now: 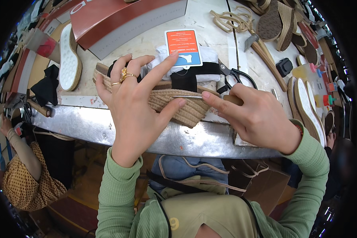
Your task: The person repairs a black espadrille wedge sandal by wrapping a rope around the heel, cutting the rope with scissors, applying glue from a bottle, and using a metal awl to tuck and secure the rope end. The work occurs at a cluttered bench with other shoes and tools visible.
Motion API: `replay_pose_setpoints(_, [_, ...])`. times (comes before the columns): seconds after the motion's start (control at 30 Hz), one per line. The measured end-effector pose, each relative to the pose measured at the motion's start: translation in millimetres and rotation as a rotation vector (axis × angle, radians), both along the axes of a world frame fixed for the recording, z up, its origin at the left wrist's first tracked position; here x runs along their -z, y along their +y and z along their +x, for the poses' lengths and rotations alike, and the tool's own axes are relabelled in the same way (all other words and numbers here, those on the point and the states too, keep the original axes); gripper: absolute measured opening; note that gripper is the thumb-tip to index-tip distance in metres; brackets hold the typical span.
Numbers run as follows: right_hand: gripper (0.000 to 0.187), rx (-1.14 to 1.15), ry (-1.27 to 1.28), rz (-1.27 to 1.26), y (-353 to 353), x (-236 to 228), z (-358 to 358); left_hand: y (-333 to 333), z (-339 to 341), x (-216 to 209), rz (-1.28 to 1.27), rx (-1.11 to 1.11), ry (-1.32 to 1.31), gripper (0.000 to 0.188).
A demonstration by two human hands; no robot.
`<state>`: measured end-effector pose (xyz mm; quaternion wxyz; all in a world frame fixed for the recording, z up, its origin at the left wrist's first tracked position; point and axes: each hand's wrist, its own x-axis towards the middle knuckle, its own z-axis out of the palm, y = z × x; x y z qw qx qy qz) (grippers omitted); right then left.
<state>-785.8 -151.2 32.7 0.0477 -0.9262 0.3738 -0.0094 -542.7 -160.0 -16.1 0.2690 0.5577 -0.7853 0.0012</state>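
Observation:
A wedge sandal (178,107) with a tan braided-rope sole and black straps lies on its side on the bench, white paper stuffed under the straps. My left hand (133,95) spans it, fingers spread over the upper and the thumb against the rope side, steadying it. A red, white and blue hang tag (183,41) lies on the paper near my left index fingertip. My right hand (254,115) grips a thin metal tool (188,96) with a brown handle, index finger stretched along it. Its slim tip lies against the upper edge of the rope sole.
Black-handled scissors (238,76) lie just beyond the sandal, and a hammer (265,57) to their right. Red-and-grey shoe boxes (127,23) stand at the back. Loose soles (69,59) lie left and right. A metal strip (87,125) edges the bench. A co-worker's arm (22,152) shows at left.

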Motion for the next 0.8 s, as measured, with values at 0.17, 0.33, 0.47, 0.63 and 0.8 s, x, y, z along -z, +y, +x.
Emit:
replay_pose_setpoints(0.17, [0.055, -0.002, 0.039, -0.084, 9, -3, 11, 0, -1, 0, -0.007, -0.008, 0.010, 0.069])
replay_pose_setpoints(0.33, [0.057, 0.028, 0.125, -0.108, 19, -7, 20, -1, -1, 0, -0.004, -0.006, 0.015, 0.069])
replay_pose_setpoints(0.47, [0.062, 0.066, 0.133, -0.072, 17, -16, 26, -1, -1, 0, -0.001, -0.005, 0.023, 0.070])
replay_pose_setpoints(0.63, [0.044, 0.025, -0.070, 0.179, -13, -21, 16, 0, 0, 3, -0.009, -0.001, 0.005, 0.070])
replay_pose_setpoints(0.8, [0.033, -0.056, -0.283, 0.386, -44, -19, 4, -3, 2, 3, -0.030, 0.033, 0.029, 0.067])
